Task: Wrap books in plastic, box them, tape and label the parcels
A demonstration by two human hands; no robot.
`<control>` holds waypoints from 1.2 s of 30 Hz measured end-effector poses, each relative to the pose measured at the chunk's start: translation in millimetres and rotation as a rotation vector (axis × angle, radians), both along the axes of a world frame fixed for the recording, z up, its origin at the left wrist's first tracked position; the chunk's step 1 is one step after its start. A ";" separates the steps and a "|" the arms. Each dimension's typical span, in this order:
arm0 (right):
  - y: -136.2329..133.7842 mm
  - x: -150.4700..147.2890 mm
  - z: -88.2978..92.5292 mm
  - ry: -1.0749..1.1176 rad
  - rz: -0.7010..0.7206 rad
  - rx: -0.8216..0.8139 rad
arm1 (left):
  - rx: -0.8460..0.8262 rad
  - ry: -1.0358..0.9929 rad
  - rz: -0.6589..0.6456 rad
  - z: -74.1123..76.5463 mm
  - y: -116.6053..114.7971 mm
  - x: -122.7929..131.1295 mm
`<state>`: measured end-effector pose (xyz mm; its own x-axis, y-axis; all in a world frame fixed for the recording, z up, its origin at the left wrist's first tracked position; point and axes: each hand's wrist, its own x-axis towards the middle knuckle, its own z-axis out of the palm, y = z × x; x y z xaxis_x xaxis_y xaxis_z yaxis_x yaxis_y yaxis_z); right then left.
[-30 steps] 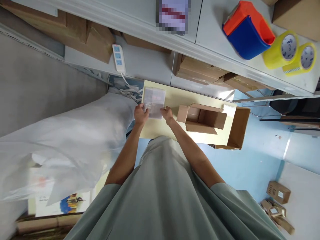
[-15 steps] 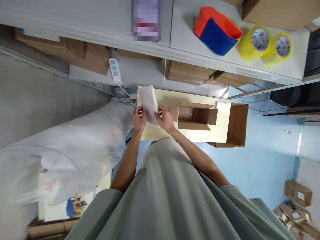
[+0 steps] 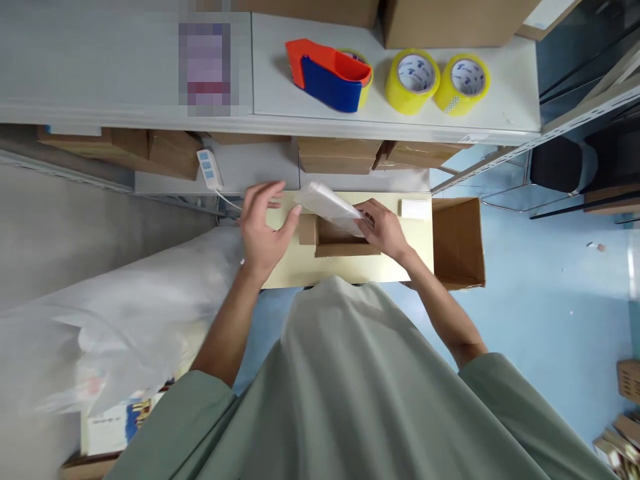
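A flat packet in white, translucent wrap (image 3: 327, 202) is tilted over the open cardboard box (image 3: 347, 250) on the cream table. My right hand (image 3: 384, 229) grips the packet at its right end, and its fingertips are partly hidden. On the other side, my left hand (image 3: 267, 230) is raised with fingers and thumb apart, holding nothing, near the packet's left end. The wrapped packet covers part of the box's opening. A small white box (image 3: 415, 209) lies at the table's right end.
A larger open carton (image 3: 457, 243) stands right of the table (image 3: 280, 273). On the shelf above are a red and blue tape dispenser (image 3: 333, 83) and yellow tape rolls (image 3: 411, 93). A power strip (image 3: 209, 170) lies lower, and a big white plastic bag (image 3: 150, 293) fills the left.
The packet has moved right, from the table's left part to over the open box. My left hand has let go of it and opened. The view has shifted right.
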<state>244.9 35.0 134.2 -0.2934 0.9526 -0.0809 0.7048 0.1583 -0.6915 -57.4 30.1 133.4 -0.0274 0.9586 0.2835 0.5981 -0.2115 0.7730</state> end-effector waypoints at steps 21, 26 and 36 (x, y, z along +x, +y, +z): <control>31.7 12.3 -76.1 -0.440 0.364 -0.194 | -0.473 0.534 -0.410 -82.8 11.0 77.8; 29.0 0.0 -88.0 -0.517 0.377 -0.263 | -0.538 0.621 -0.450 -98.9 13.1 81.5; 27.5 -17.9 -109.6 -0.585 0.275 -0.336 | -0.567 0.726 -0.497 -132.8 22.6 88.7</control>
<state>227.0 62.5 24.6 -0.3378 0.7470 -0.5726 0.9393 0.2282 -0.2564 31.3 52.7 0.6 0.4031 0.8128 -0.4205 0.9033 -0.2795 0.3255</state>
